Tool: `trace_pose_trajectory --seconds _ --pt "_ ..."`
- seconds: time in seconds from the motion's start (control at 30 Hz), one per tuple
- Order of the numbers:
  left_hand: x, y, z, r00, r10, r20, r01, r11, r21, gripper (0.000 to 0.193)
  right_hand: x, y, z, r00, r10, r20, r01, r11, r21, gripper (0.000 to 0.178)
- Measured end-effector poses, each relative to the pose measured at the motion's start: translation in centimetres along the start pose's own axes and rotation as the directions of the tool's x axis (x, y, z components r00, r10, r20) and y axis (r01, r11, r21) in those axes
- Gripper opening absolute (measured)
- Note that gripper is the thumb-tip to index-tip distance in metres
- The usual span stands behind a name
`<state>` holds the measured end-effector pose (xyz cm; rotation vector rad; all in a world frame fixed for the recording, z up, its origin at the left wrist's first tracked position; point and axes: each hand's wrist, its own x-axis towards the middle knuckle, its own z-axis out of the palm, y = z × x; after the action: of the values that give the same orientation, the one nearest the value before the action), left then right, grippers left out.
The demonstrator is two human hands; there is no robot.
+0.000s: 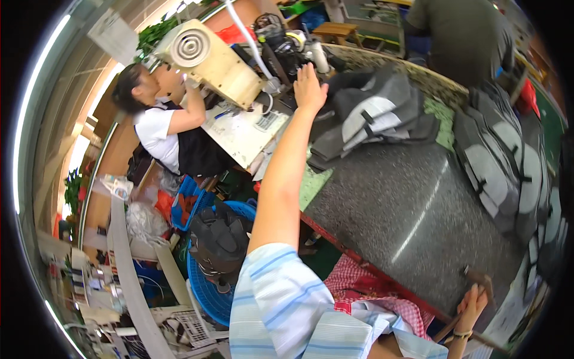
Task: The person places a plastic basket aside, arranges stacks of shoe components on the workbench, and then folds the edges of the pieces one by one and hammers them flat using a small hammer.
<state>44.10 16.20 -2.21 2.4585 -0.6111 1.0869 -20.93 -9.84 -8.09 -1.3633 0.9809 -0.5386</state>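
Note:
My left arm stretches far across the work table to the back. My left hand is open, fingers extended together and thumb apart, at the left edge of a pile of dark grey and light grey fabric pieces. Whether it touches the pile I cannot tell. At the near right of the dark speckled tabletop, my right hand is closed around a hammer. Its head lies on or just above the surface.
More grey stitched pieces are stacked along the right edge. A beige sewing machine stands at the back left, with a person in white beside it. Below left is a blue basket holding dark pieces. Another person is at the far side.

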Motion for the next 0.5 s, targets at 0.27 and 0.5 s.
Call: trace_pose_trajectory --seconds 0.27,0.5 --pt "5.2 2.0 -2.9 0.998 -0.024 -0.052 0.017 0.991 -0.136 0.015 0.2 -0.4 -0.2 0.999 0.032 0.01 -0.031 0.997 -0.073 0.02" --pt "9.7 -0.1 -10.2 0.992 0.085 -0.097 -0.111 0.943 -0.313 0.02 0.9 -0.5 0.6 0.999 0.04 0.027 -0.04 0.999 -0.013 0.02"
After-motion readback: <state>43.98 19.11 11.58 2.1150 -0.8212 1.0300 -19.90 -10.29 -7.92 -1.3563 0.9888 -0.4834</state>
